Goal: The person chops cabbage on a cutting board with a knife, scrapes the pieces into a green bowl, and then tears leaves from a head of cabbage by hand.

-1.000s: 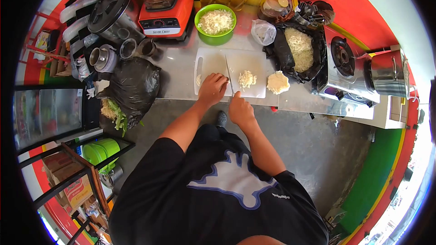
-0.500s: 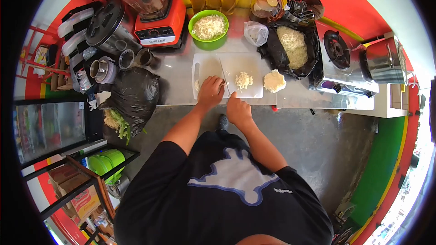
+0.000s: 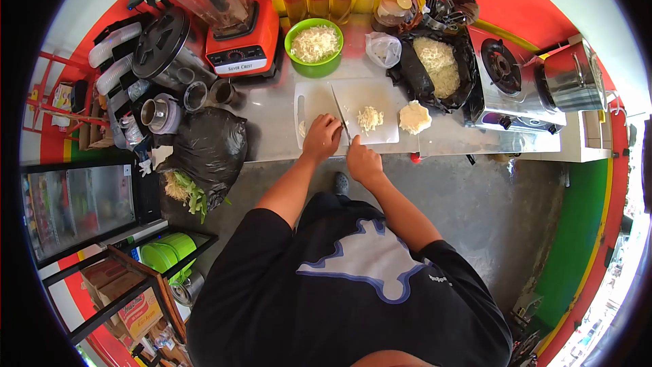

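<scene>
A steel worktop (image 3: pixel 272 122) runs below a red wall, crowded with kitchen gear. At its middle lies a white cutting board (image 3: pixel 377 95). The left hand (image 3: pixel 322 137) rests at the board's near edge, at about 7 o'clock on it, fingers curled down over a pale bit of cabbage that the hand mostly hides, probably to pin it for slicing. The right hand (image 3: pixel 364 162) sits just beside it at 5 o'clock, clenched around the handle of a knife (image 3: pixel 339 114), whose blade slants up and left across the board. A small heap of shredded cabbage (image 3: pixel 369 118) lies right of the blade, likely pushed aside to keep the cutting spot free. Off the board's right edge sits a cut cabbage chunk (image 3: pixel 414 117), within reach. At 12 o'clock a green bowl (image 3: pixel 314 42) holds finished shreds; at 1 o'clock a black bag (image 3: pixel 435 68) holds more.

Against the picture half a second back, both hands sit slightly right and higher in the view, as do the board and the rest of the worktop, so the head has shifted; the grip and the knife's slant look much the same.
</scene>
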{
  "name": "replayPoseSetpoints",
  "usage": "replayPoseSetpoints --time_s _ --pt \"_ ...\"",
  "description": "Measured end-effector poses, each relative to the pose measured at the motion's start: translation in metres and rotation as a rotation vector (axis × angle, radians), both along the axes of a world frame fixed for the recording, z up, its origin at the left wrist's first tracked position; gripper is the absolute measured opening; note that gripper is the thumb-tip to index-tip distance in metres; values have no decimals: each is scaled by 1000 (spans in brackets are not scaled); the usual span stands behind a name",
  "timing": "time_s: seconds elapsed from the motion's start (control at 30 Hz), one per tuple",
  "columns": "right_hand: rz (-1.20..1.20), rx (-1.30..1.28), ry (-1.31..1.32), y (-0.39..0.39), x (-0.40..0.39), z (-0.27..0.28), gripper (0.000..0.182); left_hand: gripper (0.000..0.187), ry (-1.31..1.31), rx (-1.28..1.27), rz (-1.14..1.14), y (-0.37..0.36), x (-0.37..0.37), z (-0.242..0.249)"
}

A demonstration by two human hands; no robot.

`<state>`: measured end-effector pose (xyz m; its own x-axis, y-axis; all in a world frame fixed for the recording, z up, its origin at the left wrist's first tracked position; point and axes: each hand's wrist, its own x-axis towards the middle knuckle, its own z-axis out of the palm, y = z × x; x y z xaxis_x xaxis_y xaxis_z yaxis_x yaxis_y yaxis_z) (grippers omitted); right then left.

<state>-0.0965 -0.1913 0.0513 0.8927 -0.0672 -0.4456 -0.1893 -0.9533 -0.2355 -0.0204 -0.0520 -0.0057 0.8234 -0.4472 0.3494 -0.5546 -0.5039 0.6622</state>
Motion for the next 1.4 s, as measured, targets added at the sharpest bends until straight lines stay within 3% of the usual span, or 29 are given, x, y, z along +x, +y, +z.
replayPoseSetpoints --time_s 0.3,0.67,0.73,0.93,1.13,1.23,1.4 --pt "-11 76 54 -5 19 2 28 25 -93 -4 -52 12 -7 -7" --pt "-83 -3 111 7 17 8 29 22 -155 110 -139 26 -8 5" --pt "-8 -58 154 6 17 15 36 21 -154 202 -162 29 -4 7" --pt "-111 -41 208 31 -6 11 53 23 -114 176 -190 33 6 8" --pt "-149 -27 198 38 22 28 49 32 -34 145 -329 55 13 19" --pt "-136 -12 290 39 18 24 56 34 -79 162 -287 65 9 15" --pt "-207 -34 218 51 0 10 61 32 -83 194 -255 67 5 6"
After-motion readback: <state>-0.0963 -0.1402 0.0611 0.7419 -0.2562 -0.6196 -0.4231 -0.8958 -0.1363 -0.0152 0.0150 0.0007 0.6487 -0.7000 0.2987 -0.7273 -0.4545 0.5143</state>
